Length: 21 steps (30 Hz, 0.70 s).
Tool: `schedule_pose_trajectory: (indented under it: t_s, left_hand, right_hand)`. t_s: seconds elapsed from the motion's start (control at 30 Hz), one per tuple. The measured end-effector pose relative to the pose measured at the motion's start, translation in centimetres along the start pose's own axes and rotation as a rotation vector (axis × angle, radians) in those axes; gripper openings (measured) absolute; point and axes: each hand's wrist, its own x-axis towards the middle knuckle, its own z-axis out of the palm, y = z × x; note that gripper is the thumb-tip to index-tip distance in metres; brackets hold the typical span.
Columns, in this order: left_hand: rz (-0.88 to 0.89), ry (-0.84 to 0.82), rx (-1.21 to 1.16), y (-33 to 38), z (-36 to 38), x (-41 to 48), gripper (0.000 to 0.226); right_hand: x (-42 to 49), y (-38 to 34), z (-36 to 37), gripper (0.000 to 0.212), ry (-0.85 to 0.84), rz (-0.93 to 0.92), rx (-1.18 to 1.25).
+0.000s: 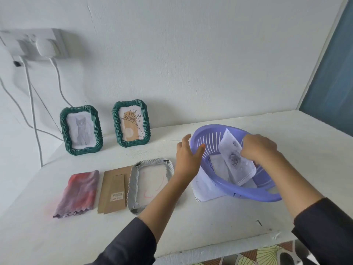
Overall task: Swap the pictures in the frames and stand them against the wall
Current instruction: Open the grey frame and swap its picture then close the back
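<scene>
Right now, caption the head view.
Right hand pinches a printed paper picture in the purple plastic basket; left hand holds its rim.

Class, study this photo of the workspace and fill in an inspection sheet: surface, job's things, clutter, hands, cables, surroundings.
Surface: white table, small marks near the front edge.
Job's things: green cat frame and green flower frame stand upright at the wall; grey frame lies face down; cardboard backing beside it.
Clutter: red-purple cloth; tilted purple basket on loose papers.
Hands: left hand holds the basket rim; right hand grips a picture inside the basket.
Cables: white cables hang from the wall socket.
Surroundings: white wall, teal panel on the right, patterned fabric below.
</scene>
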Motion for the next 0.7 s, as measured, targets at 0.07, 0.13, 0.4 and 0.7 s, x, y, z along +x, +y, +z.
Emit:
schedule_pose_trajectory:
  t_s: [0.07,0.13,0.4,0.7]
  left_hand:
    - [0.031,-0.03,-0.106,1.1,-0.5,-0.5,0.045]
    - [0.049,-0.096,-0.226,1.9,-1.0,-1.0,0.039]
    - [-0.231,0.09,-0.564,-0.2,-5.2,-1.0,0.028]
    - [-0.511,0.09,-0.414,-7.8,-10.8,-1.2,0.018]
  right_hand:
    - [-2.0,-1.5,-1.8,0.026,0.115,-0.079,0.077]
    - [-4.2,-3.8,-3.0,0.036,0.202,-0.166,0.105]
    - [-7.4,-11.9,-0.8,0.023,0.014,-0.495,0.169]
    - [-4.0,-15.4,6.6,0.047,-0.154,-0.276,0.614]
